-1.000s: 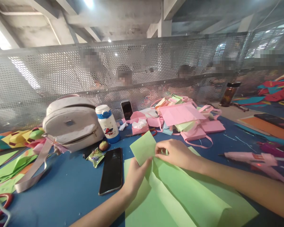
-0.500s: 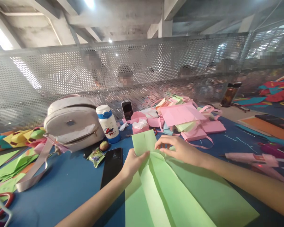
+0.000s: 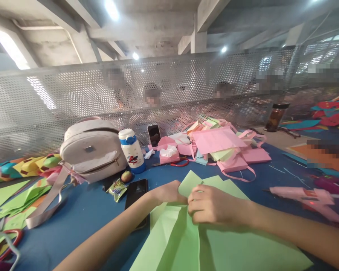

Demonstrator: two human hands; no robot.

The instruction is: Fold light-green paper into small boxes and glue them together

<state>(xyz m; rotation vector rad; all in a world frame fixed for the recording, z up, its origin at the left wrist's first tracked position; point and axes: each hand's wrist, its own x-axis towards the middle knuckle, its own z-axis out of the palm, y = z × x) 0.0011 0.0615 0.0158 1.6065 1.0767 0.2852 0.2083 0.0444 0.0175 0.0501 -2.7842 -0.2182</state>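
A large light green paper sheet (image 3: 231, 248) lies creased on the blue table (image 3: 79, 214) in front of me. My left hand (image 3: 166, 194) pinches its far edge from the left, fingers closed on the paper. My right hand (image 3: 211, 205) is curled into a fist-like grip on the same fold, right beside the left hand. A corner of the sheet (image 3: 190, 182) sticks up between the two hands. A black phone (image 3: 137, 192) lies just left of my left wrist.
A white backpack (image 3: 92, 150), a white bottle with a blue cap (image 3: 132, 150), a snack packet (image 3: 117, 187) and a propped phone (image 3: 154, 134) stand at the back left. Pink paper pieces (image 3: 223, 146) pile behind. A pink glue gun (image 3: 305, 195) lies right. Red scissors (image 3: 2, 248) near left edge.
Both hands drew closer to me and together on the fold. The upright flap came down, leaving only a corner raised. My right hand went from spread fingers to a closed grip.
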